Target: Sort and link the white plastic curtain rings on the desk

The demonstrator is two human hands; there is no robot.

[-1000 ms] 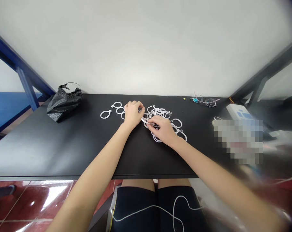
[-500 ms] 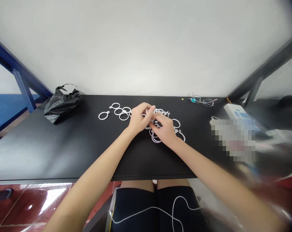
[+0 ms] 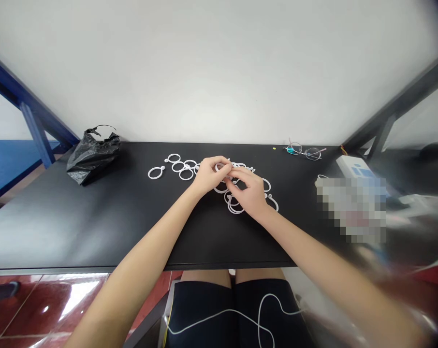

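Several thin white rings with small round knobs lie on the black table [image 3: 132, 222]. My left hand [image 3: 211, 173] pinches one white ring [image 3: 219, 167] above the pile, thumb and fingers on its edge. My right hand [image 3: 248, 189] meets the left at the fingertips, its fingers pressed on the same ring's right side. Under and around the right hand lie more rings [image 3: 235, 207], partly hidden. To the left, a group of rings [image 3: 186, 174] overlaps, and a single ring [image 3: 155, 173] lies apart from them.
A crumpled black plastic bag [image 3: 94, 154] sits at the back left. Glasses [image 3: 304, 151] lie at the back right, near a white and blue box [image 3: 355, 166] and a blurred pixelated package. A white cable [image 3: 211, 316] crosses my lap.
The ring between my hands has tilted and shows more of its loop. My fingers have shifted slightly, with the right fingers straighter across the ring.
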